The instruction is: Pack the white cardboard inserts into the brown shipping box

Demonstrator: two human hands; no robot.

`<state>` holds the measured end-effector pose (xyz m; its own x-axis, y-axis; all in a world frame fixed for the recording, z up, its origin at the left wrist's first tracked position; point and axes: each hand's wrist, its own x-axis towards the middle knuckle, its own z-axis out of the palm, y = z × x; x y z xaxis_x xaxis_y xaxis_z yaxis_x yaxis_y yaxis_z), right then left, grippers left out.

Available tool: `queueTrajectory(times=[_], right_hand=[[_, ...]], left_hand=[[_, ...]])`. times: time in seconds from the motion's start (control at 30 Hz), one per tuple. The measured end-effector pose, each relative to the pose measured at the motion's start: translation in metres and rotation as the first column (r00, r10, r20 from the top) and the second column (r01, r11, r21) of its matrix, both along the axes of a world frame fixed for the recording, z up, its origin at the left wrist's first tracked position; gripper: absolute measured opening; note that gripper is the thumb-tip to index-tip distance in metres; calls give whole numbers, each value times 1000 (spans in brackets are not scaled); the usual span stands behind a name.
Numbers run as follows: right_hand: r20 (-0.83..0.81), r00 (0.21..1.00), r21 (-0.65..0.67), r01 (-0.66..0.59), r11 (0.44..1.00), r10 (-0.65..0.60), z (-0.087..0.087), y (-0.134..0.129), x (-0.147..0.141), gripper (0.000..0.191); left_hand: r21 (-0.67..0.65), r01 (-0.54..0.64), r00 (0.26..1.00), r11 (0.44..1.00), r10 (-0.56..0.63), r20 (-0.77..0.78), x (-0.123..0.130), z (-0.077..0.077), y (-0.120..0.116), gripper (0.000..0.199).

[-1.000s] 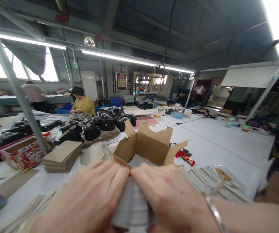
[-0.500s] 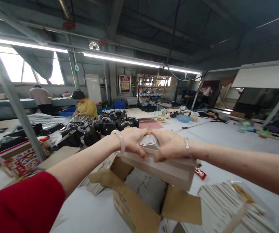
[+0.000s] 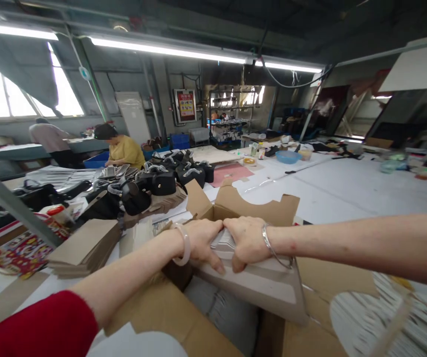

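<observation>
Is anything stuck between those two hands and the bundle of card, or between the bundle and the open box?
Nothing visible: the left hand and right hand grip the bundle directly. It is over the open box, with no flap visible between them.

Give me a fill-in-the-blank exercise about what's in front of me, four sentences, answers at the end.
1. The left hand and right hand grip a pale stack above an open box made of ____.
2. A silver bracelet circles the ____ wrist.
3. The sleeve on the left arm is ____.
4. Beyond the black bags, a seated person wears a ____ top.

Missing words: cardboard; right; red; yellow.
</observation>
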<state>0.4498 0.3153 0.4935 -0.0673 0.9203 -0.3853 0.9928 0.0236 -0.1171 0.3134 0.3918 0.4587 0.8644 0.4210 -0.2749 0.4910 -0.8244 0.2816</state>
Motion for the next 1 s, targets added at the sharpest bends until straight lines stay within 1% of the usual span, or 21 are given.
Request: queueTrajectory(times=[0.07, 0.17, 0.23, 0.3, 0.43, 0.53, 0.6, 0.67, 0.77, 0.83, 0.9, 1.0], right_hand=[[8, 1000, -20, -19, 1000, 19, 4, 10, -3, 75], [1, 999, -44, -34, 998, 34, 7, 26, -7, 74], [-27, 999, -44, -20, 999, 19, 2, 31, -9, 75], [-55, 998, -14, 23, 1000, -23, -12, 28, -11, 76], [-122, 987, 87, 115, 990, -104, -51, 7, -9, 75], [-173, 977, 67, 135, 989, -122, -72, -6, -6, 70], [-208, 970, 44, 137, 990, -125, -82, -10, -6, 66], [-249, 960, 40, 144, 989, -130, -90, -11, -7, 63], [-296, 944, 15, 156, 988, -145, -104, -13, -11, 58], [-313, 937, -41, 152, 988, -157, -114, -15, -16, 59], [-323, 930, -100, 150, 984, -175, -124, -17, -21, 62], [-346, 918, -136, 158, 978, -196, -136, -19, -27, 64]], left_hand=[[-3, -16, 1000, 1000, 16, -10, -2, 1, 7, 79], [1, -35, 999, 999, 35, -42, -7, 7, 20, 76], [5, -22, 998, 1000, 23, -66, -8, 9, 26, 76], [23, 11, 996, 1000, -9, -92, -7, 6, 27, 73], [90, 92, 989, 992, -81, -124, 2, -13, 17, 64], [69, 130, 983, 989, -120, -137, 6, -30, 9, 66], [49, 136, 980, 989, -127, -154, 7, -40, 7, 68], [68, 139, 975, 988, -125, -183, 7, -50, 6, 69], [77, 147, 961, 986, -124, -249, 3, -65, 3, 64], [21, 130, 954, 991, -120, -276, -1, -77, 0, 62], [-54, 102, 952, 993, -113, -284, -6, -89, -3, 64], [-89, 94, 951, 992, -116, -287, -12, -102, -5, 67]])
